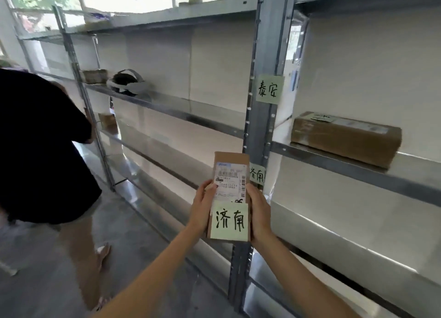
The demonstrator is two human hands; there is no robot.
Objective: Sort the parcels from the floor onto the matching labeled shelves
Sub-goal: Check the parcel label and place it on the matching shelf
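I hold a small flat cardboard parcel point(230, 161) upright in front of the metal shelf post point(259, 131). It carries a white shipping label and a green note with handwritten characters. My left hand point(202, 205) grips its left edge and my right hand point(259, 212) grips its right edge. A green label point(257, 174) with the same characters is stuck on the post just behind the parcel, partly hidden by it. A second green label point(269, 89) with other characters sits higher on the post.
A long brown box point(346, 138) lies on the shelf point(334, 167) to the right. On the left shelf rest a white headset point(126, 82) and a small box point(94, 76). A person in a black shirt point(40, 145) stands at left on the grey floor.
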